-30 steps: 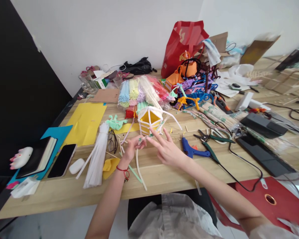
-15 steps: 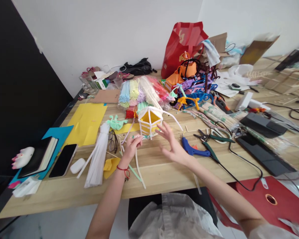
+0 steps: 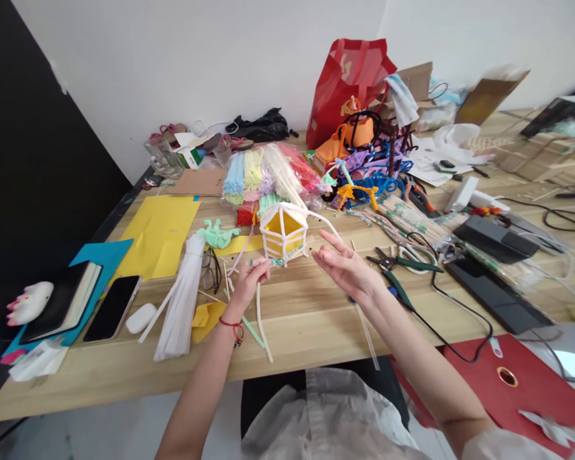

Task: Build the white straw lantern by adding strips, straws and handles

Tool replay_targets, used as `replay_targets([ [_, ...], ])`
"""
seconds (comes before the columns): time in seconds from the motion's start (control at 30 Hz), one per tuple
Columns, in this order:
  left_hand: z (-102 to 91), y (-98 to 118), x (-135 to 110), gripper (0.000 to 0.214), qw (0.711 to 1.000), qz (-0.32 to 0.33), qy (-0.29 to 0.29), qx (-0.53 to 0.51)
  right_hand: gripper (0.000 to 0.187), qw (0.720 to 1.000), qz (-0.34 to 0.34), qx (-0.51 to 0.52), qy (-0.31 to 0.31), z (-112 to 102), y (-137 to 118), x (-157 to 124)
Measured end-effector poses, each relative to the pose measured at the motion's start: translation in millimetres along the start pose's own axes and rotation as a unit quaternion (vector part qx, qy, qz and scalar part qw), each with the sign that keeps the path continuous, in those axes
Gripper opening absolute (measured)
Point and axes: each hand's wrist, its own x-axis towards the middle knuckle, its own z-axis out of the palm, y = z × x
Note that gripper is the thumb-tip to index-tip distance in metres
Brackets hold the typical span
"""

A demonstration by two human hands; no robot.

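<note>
Just in front of a small white-and-yellow house-like frame, mid-table: a narrow clear wrapper with green print. Whether a stick lies inside, too small to tell. Long axis crosswise, left to right before the person; left end pokes out past the holding fingers, right end slants slightly away, toward the frame's lower right. Touching the frame or merely overlapping it: unclear.

Left hand: thumb and fingers pinched together on the wrapper. Right hand: right of the frame, apart from the wrapper; fingers loosely spread, some curled, nothing seen in them.

Step in hand, by my reading: wrapper being handled by the left alone. Next move would call for a steady left pinch and the right fingertips brought to the free end, without knocking the frame.

Outward on the wooden table: loose white pipe cleaner nearer the person; to the left, folded glasses, then a bundle of white strips. Right, beyond the right hand, green-handled cutters. Behind the frame, bagged coloured pipe cleaners; farther back, a red tote bag.
</note>
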Motion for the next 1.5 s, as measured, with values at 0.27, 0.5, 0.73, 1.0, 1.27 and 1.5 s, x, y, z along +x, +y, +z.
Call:
replay_targets([
  [0.27,-2.4,2,-2,0.043,0.999,-0.003,-0.052,0.004,0.047,0.866,-0.229,-0.436,-0.086,3,30,11],
  [0.5,-6.8,-5,0,0.059,0.996,0.025,-0.08,-0.035,0.01,0.688,-0.4,-0.605,-0.017,-13,-6,13],
  [0.73,-2.1,6,4,0.049,0.982,-0.028,-0.108,-0.15,0.031,0.531,-0.372,-0.703,0.292,-77,-83,45],
  [1.0,1.4,11,6,0.025,0.947,-0.071,-0.123,-0.288,0.037,0.52,-0.093,-0.827,0.191,-98,-58,47],
  [1.27,1.3,8,5,0.026,0.951,-0.065,-0.115,-0.28,0.032,0.499,0.013,-0.858,0.122,-78,12,-30],
  [1.5,1.9,8,5,0.025,0.95,-0.074,-0.113,-0.282,0.029,0.512,0.019,-0.858,0.045,-79,2,-51],
])
